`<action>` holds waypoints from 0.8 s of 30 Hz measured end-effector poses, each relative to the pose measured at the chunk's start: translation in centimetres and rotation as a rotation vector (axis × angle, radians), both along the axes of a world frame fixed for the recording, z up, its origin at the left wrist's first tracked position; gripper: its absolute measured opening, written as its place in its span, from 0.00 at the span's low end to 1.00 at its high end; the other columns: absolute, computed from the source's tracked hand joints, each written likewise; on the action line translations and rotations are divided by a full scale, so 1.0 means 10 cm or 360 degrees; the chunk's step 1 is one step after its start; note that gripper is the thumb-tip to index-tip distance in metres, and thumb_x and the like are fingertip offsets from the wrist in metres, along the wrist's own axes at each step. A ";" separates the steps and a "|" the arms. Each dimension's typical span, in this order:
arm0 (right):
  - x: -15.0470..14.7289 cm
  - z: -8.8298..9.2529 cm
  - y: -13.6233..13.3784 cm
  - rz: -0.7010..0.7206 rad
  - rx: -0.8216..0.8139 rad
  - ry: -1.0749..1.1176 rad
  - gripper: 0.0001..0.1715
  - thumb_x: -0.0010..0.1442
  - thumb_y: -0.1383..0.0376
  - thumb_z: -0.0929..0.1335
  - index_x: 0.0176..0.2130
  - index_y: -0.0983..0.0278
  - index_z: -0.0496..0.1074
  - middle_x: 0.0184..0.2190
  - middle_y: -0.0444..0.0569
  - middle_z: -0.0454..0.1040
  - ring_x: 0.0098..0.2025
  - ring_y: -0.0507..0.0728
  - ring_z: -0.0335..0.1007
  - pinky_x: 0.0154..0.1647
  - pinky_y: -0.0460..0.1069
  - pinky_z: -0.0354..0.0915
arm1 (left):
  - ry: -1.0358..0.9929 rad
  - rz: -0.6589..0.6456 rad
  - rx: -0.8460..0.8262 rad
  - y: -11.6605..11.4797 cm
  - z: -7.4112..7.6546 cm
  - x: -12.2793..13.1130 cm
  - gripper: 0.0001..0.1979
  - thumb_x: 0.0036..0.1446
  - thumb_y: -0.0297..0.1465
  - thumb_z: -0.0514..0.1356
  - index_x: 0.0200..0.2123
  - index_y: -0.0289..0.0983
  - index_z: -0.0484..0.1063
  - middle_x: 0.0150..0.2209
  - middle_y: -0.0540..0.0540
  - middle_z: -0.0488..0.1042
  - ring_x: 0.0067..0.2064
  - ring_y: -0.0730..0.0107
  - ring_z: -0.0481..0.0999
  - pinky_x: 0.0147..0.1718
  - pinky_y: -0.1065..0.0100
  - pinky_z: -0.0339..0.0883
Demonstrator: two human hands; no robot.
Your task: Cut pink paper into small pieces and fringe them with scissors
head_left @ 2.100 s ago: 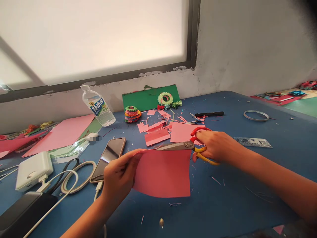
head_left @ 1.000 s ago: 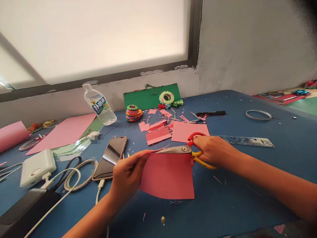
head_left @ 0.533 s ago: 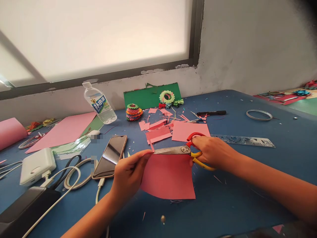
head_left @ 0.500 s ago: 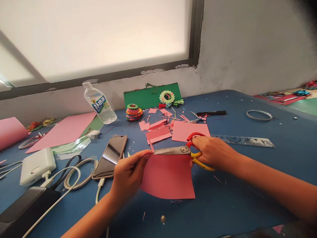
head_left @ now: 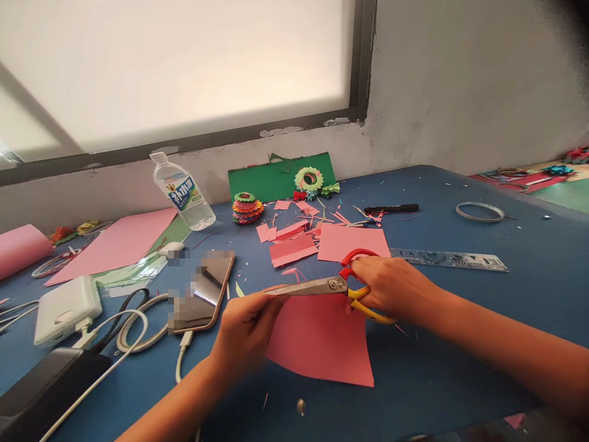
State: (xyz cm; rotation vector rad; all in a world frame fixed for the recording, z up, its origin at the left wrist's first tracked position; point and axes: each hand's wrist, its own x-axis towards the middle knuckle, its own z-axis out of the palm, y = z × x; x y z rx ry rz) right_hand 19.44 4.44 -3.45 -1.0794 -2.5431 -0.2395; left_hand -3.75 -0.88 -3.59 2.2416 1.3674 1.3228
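Observation:
A sheet of pink paper (head_left: pixel 324 344) is pinched at its upper left corner by my left hand (head_left: pixel 246 331), and the rest of it hangs toward me over the blue table. My right hand (head_left: pixel 393 282) has its fingers through the handles of red-and-yellow scissors (head_left: pixel 313 286). Their blades look closed and lie along the sheet's top edge, the tips over my left fingers. Just beyond the blades is a thin curled pink strip (head_left: pixel 292 271). Behind it are a folded pink piece (head_left: pixel 293 250) and a flat pink sheet (head_left: pixel 352 241), partly hidden by the scissor handle.
Paper scraps litter the blue table (head_left: pixel 442 368). A clear ruler (head_left: pixel 453 259), a black marker (head_left: pixel 391 209) and a tape ring (head_left: pixel 480 212) lie to the right. On the left are a phone (head_left: pixel 207 294), a white power bank (head_left: pixel 69 310), cables and a bottle (head_left: pixel 184 193).
The thin pink strip at the blade tips has come off the sheet and dropped behind the scissors. The blades have shifted slightly left, and the sheet's lower edge hangs a little lower.

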 end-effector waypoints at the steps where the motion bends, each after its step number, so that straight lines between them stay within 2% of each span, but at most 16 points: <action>1: -0.01 0.00 -0.01 0.0013 -0.0003 0.0007 0.29 0.47 0.42 0.64 0.28 0.66 0.66 0.24 0.48 0.71 0.27 0.55 0.68 0.23 0.47 0.54 | -0.0005 -0.0012 -0.0019 0.00 -0.01 0.01 0.12 0.53 0.27 0.53 0.29 0.35 0.78 0.21 0.49 0.76 0.20 0.74 0.69 0.18 0.76 0.61; 5: -0.01 0.04 0.00 -0.0050 -0.0086 0.0141 0.27 0.46 0.43 0.65 0.26 0.65 0.64 0.22 0.48 0.70 0.25 0.54 0.66 0.21 0.47 0.52 | -0.0223 0.0035 -0.0284 0.04 -0.01 0.02 0.12 0.53 0.31 0.54 0.31 0.36 0.78 0.21 0.50 0.74 0.22 0.74 0.68 0.18 0.76 0.59; 9: 0.09 0.10 0.12 -0.0270 -0.0478 0.0389 0.18 0.53 0.51 0.62 0.24 0.63 0.62 0.21 0.46 0.71 0.21 0.51 0.63 0.19 0.45 0.51 | -0.0756 0.0214 -0.0725 0.09 0.04 -0.01 0.14 0.49 0.39 0.58 0.34 0.36 0.76 0.21 0.50 0.72 0.21 0.76 0.65 0.15 0.77 0.55; 13: 0.22 0.11 0.29 -0.0370 -0.0739 0.0513 0.17 0.55 0.54 0.59 0.26 0.63 0.65 0.22 0.45 0.71 0.23 0.52 0.64 0.22 0.45 0.54 | -0.1135 0.0189 -0.1013 0.13 0.08 -0.05 0.17 0.46 0.42 0.61 0.35 0.36 0.75 0.20 0.51 0.71 0.19 0.77 0.66 0.14 0.78 0.57; 17: 0.29 0.08 0.37 -0.0346 -0.0856 0.0595 0.17 0.56 0.56 0.57 0.25 0.63 0.64 0.22 0.45 0.69 0.23 0.52 0.64 0.22 0.45 0.56 | -0.1308 0.0161 -0.1085 0.13 0.09 -0.07 0.18 0.44 0.42 0.62 0.36 0.35 0.73 0.18 0.53 0.70 0.16 0.78 0.65 0.15 0.76 0.59; 24: 0.24 0.12 0.27 -0.0324 -0.0677 0.0547 0.12 0.56 0.57 0.58 0.29 0.63 0.61 0.21 0.43 0.68 0.20 0.51 0.60 0.20 0.45 0.54 | -0.1200 0.0138 -0.1044 0.11 0.11 -0.05 0.18 0.46 0.42 0.61 0.36 0.35 0.72 0.18 0.52 0.69 0.18 0.76 0.67 0.13 0.77 0.57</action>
